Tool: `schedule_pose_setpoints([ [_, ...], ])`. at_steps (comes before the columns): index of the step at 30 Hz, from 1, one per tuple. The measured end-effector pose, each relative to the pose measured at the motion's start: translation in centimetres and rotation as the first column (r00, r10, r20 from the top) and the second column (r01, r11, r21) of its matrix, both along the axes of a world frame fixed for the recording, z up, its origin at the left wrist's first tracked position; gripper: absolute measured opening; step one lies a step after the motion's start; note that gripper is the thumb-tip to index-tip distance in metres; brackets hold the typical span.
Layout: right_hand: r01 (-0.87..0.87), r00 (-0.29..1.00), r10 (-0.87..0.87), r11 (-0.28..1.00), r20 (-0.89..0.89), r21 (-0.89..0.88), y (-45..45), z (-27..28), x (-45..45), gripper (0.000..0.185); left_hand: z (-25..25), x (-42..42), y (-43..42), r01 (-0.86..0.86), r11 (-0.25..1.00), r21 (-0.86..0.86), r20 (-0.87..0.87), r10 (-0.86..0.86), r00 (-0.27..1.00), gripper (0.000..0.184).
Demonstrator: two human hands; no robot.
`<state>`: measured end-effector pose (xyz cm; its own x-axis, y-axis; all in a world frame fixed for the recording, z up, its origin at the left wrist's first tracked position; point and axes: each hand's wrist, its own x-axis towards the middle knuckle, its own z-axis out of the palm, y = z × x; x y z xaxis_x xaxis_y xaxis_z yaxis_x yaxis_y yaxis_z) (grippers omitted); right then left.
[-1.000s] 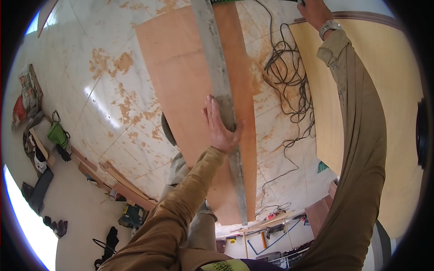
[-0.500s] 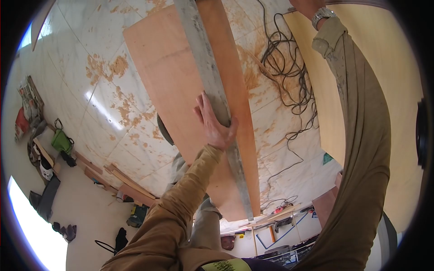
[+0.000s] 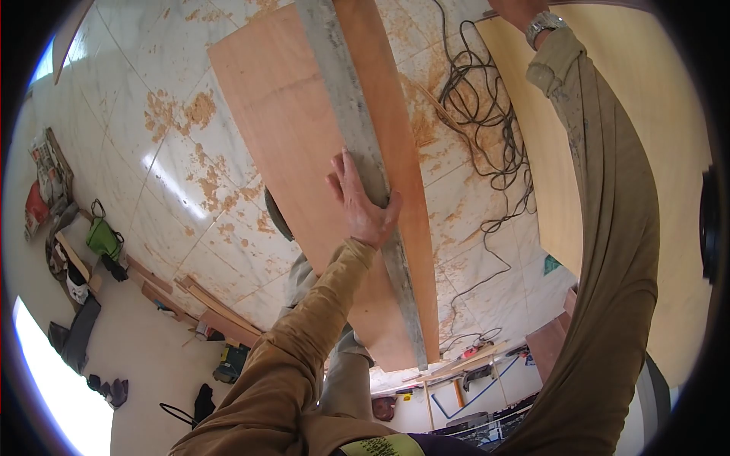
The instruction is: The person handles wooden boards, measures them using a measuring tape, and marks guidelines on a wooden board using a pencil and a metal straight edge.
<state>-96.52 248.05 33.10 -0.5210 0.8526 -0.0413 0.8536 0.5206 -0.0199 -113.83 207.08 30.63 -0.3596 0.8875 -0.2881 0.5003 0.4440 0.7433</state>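
Note:
A long grey straightedge (image 3: 351, 106), its surface worn and stained, lies lengthwise over a reddish plywood panel (image 3: 281, 114). My left hand (image 3: 363, 209) rests across the straightedge with its fingers spread, fingertips toward the far left and the thumb over its right edge. The hand presses from above and is not wrapped round the bar. At the top edge of the view is my right hand (image 3: 520, 11), cut off beyond the wrist watch (image 3: 544, 25). Its fingers, and anything in them, are out of view.
A tangled dark cable (image 3: 487, 114) lies on the sawdust-strewn tile floor (image 3: 251, 190), right of the panel. Farther right stands a large pale wooden sheet (image 3: 631, 76). Wood strips (image 3: 220, 308), a green bag (image 3: 104, 237) and tools lie along the wall.
My left hand's fingers have shifted very slightly on the straightedge. Otherwise the straightedge, panel and right arm look almost the same.

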Motion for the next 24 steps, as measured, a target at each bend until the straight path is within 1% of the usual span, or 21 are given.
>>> schedule_pose_setpoints([
  [3, 0.015, 0.999, -0.016, 0.999, -0.034, -0.038, 0.0, 0.2, 0.0, 0.032, 0.1, 0.0, 0.0, -0.003, 1.000, 0.011, 0.013, 0.002, 1.000, 0.104],
  [6, 0.018, 1.000, -0.018, 0.998, 0.008, -0.059, 0.0, 0.6, -0.3, 0.032, 0.0, 0.0, 0.1, 0.000, 1.000, 0.016, 0.014, -0.001, 1.000, 0.104],
  [9, 0.067, 0.998, -0.067, 0.996, 0.009, -0.061, 0.0, 0.7, -0.6, 0.032, -0.1, 0.0, 0.0, 0.002, 1.000, 0.022, 0.012, -0.002, 1.000, 0.104],
  [12, -0.004, 1.000, 0.005, 1.000, 0.027, -0.018, 0.4, 0.3, -0.3, 0.032, -0.2, 0.0, 0.0, 0.004, 1.000, 0.022, 0.009, -0.004, 1.000, 0.105],
  [15, -0.024, 0.998, 0.024, 1.000, 0.054, -0.012, 0.7, 0.1, -0.1, 0.031, -0.4, 0.0, -0.1, 0.015, 1.000, 0.016, -0.011, -0.014, 1.000, 0.104],
  [18, 0.022, 1.000, -0.022, 0.999, 0.014, -0.028, 0.5, -0.1, -0.1, 0.031, -0.8, 0.3, -0.3, 0.012, 0.999, 0.041, -0.023, -0.011, 1.000, 0.105],
  [21, 0.003, 1.000, -0.002, 0.999, 0.023, -0.045, 0.4, 0.6, -0.2, 0.032, -1.0, 0.4, -0.4, 0.053, 0.998, 0.017, -0.086, -0.052, 0.995, 0.104],
  [24, 0.138, 0.990, -0.135, 0.983, 0.030, -0.125, -0.6, 1.9, -0.6, 0.032, -1.2, 0.5, -0.5, 0.042, 0.995, 0.089, -0.089, -0.034, 0.995, 0.098],
])
